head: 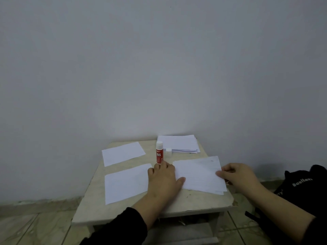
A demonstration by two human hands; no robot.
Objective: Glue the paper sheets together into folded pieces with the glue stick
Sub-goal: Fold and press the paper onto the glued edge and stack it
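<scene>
Left hand (163, 175) lies flat, fingers reaching the glue stick (159, 152) standing just beyond, likely to take it; right hand (235, 175) pinches the sheets' (198, 174) edge between both hands, steadying them for gluing

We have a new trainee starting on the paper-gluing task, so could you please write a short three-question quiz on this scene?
1. True or false: the glue stick stands upright on the table.
2. Which hand holds the right edge of the sheets lying near the table's right side? A) left B) right C) neither
3. Fill in: the paper stack lies at the table's ____ edge, by the wall.

Key:
1. True; its cap stands beside it.
2. B; the right hand holds that edge, while the left hand lies near the base of the glue stick, thumb on the sheets' left edge.
3. Far.
</scene>
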